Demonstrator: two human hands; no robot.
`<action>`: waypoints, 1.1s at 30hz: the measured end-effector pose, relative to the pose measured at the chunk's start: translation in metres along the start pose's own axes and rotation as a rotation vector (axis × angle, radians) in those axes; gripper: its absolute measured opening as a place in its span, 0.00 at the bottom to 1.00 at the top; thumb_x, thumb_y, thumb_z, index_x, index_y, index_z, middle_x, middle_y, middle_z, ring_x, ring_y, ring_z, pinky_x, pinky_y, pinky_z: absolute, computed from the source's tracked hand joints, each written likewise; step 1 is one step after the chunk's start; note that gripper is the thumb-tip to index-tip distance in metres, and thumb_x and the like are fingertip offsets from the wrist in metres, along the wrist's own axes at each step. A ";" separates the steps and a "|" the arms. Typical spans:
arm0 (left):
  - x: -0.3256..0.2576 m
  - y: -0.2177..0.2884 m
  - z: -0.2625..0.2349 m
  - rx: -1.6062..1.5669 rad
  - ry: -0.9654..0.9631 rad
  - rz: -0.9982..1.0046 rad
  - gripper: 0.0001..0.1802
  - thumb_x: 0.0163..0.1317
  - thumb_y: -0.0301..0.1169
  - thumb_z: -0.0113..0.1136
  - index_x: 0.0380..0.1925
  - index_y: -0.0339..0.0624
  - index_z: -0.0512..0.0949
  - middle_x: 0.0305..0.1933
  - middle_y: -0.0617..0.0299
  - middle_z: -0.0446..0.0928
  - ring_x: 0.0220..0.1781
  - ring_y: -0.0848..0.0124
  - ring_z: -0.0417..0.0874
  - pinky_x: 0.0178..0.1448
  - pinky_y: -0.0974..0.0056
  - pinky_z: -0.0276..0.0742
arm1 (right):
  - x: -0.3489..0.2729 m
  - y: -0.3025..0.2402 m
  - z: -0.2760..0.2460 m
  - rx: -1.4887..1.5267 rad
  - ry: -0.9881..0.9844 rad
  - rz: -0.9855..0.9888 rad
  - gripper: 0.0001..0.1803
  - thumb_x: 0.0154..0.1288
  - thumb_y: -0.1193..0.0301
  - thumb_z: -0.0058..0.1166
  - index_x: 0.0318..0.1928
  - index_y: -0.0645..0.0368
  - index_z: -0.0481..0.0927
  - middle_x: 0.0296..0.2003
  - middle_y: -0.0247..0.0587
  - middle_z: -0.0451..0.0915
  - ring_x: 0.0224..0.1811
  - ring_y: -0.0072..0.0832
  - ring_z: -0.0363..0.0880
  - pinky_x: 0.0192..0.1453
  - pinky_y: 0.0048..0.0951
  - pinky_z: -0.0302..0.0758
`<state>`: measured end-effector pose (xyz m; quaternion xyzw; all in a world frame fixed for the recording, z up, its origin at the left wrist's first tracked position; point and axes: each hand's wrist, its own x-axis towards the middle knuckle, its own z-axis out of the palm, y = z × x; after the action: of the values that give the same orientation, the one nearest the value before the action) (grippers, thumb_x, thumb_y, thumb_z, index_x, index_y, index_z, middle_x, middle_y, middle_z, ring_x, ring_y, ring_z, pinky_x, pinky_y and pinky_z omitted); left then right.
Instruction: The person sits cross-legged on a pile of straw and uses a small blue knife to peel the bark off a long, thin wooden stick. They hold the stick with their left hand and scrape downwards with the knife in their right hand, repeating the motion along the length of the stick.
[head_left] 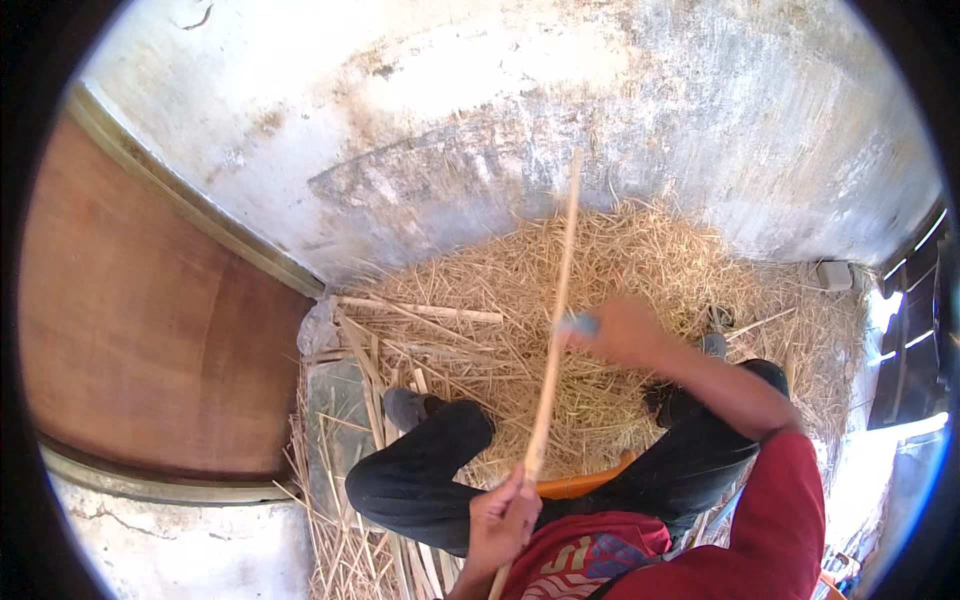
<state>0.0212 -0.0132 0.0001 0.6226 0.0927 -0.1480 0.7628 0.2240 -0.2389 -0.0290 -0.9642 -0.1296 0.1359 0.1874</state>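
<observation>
A long, pale bamboo strip [563, 290] rises from my lap toward the wall, slightly tilted. My left hand [505, 515] is closed around its lower part, close to my red shirt. Farther up, my right hand [625, 333] is closed on a small blue-grey thing [580, 324] that meets the strip's side. Motion blurs that hand, and I cannot make out the kind of thing it grips.
Curly shavings [640, 250] pile up against the stained wall [450, 130]. Split strips [420, 310] lie left of my feet, near a brown door [150, 310]. Part of an orange seat [580, 485] shows under me. A grey block [834, 276] stands at the right.
</observation>
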 end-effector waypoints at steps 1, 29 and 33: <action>-0.003 -0.001 -0.002 -0.017 0.024 -0.026 0.21 0.70 0.28 0.48 0.62 0.37 0.66 0.19 0.68 0.65 0.18 0.83 0.62 0.19 0.76 0.57 | -0.024 -0.013 0.005 0.008 0.006 -0.133 0.45 0.55 0.26 0.36 0.19 0.59 0.79 0.13 0.44 0.73 0.17 0.37 0.75 0.25 0.41 0.72; -0.014 0.008 0.003 0.531 0.034 0.174 0.18 0.64 0.21 0.53 0.54 0.28 0.71 0.22 0.68 0.69 0.25 0.83 0.66 0.27 0.74 0.64 | -0.031 -0.005 0.016 0.046 0.090 -0.238 0.48 0.53 0.24 0.33 0.25 0.60 0.81 0.19 0.46 0.79 0.23 0.41 0.80 0.30 0.42 0.75; -0.026 0.006 0.002 0.515 0.010 0.198 0.19 0.63 0.20 0.54 0.55 0.25 0.70 0.23 0.66 0.70 0.26 0.83 0.68 0.29 0.75 0.67 | -0.009 0.011 -0.021 0.041 0.122 -0.039 0.45 0.53 0.25 0.36 0.24 0.58 0.82 0.17 0.45 0.77 0.21 0.41 0.78 0.28 0.41 0.74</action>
<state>-0.0015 -0.0110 0.0150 0.8028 -0.0058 -0.0885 0.5896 0.2239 -0.2582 -0.0122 -0.9639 -0.1337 0.0759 0.2174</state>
